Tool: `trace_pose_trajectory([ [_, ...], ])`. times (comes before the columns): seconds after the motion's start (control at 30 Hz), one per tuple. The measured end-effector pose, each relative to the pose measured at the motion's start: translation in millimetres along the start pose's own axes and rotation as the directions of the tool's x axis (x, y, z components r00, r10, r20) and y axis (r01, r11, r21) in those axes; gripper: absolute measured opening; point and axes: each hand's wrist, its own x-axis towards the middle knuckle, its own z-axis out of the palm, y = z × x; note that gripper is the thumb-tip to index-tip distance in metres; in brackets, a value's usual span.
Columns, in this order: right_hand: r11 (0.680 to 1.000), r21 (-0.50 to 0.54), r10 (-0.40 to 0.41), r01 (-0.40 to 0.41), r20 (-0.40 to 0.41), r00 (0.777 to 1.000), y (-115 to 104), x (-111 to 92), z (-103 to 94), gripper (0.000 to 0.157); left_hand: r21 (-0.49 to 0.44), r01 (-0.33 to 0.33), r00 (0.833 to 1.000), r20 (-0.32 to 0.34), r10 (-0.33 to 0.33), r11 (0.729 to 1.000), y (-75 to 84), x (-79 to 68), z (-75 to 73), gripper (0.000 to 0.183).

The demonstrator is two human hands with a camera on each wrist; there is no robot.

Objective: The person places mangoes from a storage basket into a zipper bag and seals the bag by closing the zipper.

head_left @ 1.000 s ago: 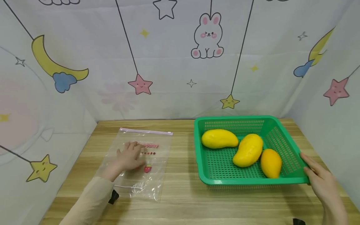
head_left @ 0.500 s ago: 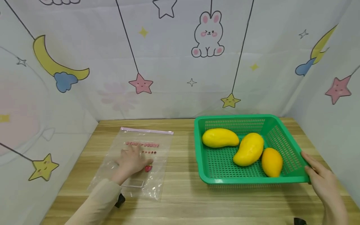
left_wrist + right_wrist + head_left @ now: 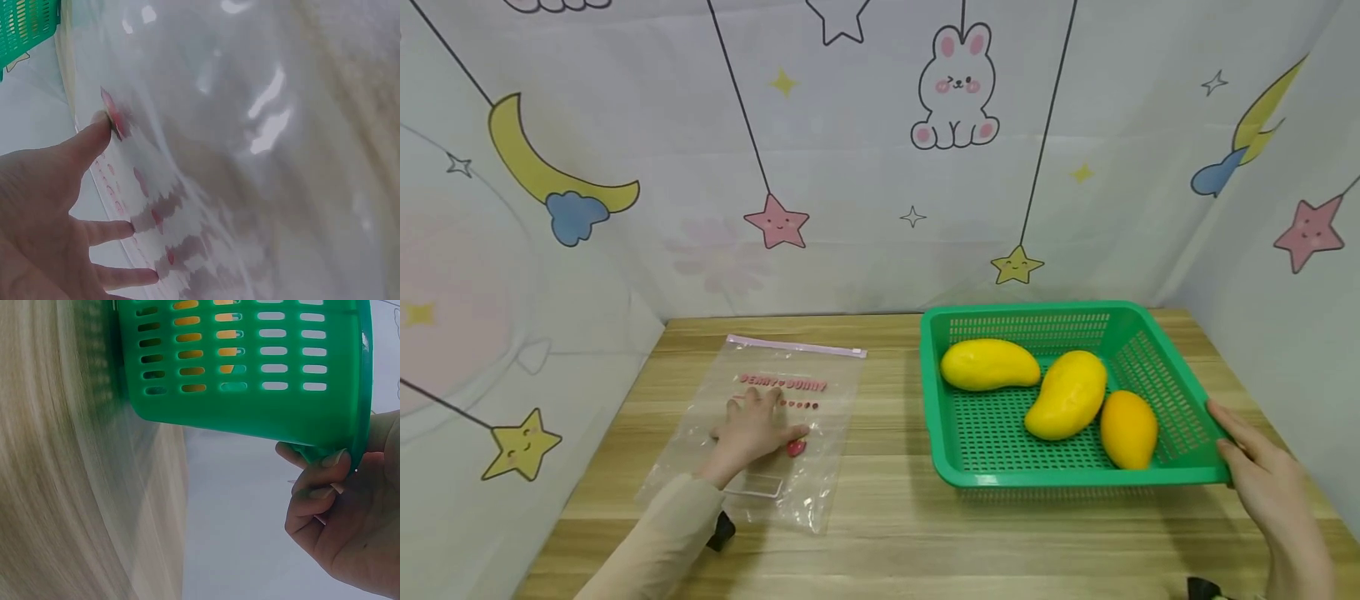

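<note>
A clear plastic zip bag (image 3: 831, 492) with pink lettering and a lilac slider strip lies flat on the left of the table. On it rests my left hand (image 3: 748, 433), fingers spread, fingertips touching the film in the left wrist view. My right hand (image 3: 1262, 467) grips the right rim of a green plastic basket (image 3: 1075, 478). In the right wrist view its fingers (image 3: 312, 500) curl under the basket's rim. Three yellow mangoes lie inside: one mango (image 3: 988, 365) at the back left, a second mango (image 3: 1067, 396) in the middle, an orange-yellow mango (image 3: 1129, 429) at the front right.
The wood-grain table (image 3: 895, 533) carries both the bag and the basket. A white printed curtain (image 3: 850, 125) with stars, moons and a bunny closes off the back and both sides. Dark straps show near the wrists.
The left hand has shifted slightly to the right over the bag, with fingers remaining spread. The right hand keeps its grip on the basket rim; the mangoes stay in place.
</note>
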Motion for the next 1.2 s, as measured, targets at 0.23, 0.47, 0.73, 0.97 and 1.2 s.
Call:
trace_pose_trajectory([
  [0.23,1.0,-0.004,0.006,-0.006,0.013,1.0,1.5,0.4,-0.6,0.048,-0.007,-0.044,0.999,0.029,0.044,0.999,-2.4,-0.4,-5.9,0.091],
  [0.47,0.999,-0.012,-0.03,0.03,0.0,1.0,0.3,1.4,-0.9,0.048,0.035,-0.121,0.992,0.039,0.12,0.992,-6.8,-2.0,-13.5,0.09],
  [0.73,0.999,-0.022,-0.028,0.028,0.017,0.999,0.6,-0.5,-2.4,0.048,0.045,-0.164,0.986,0.023,0.163,0.985,-6.6,-3.3,-18.2,0.09],
  [0.97,1.0,-0.02,-0.01,0.011,0.03,0.999,0.4,-0.6,-2.2,0.049,0.046,-0.211,0.977,0.038,0.21,0.976,-11.1,-1.7,-17.8,0.088],
  [1.2,1.0,-0.021,-0.001,0.001,0.031,1.0,0.0,0.1,-2.0,0.048,0.034,-0.304,0.95,0.08,0.301,0.952,-20.6,3.1,-18.2,0.088],
])
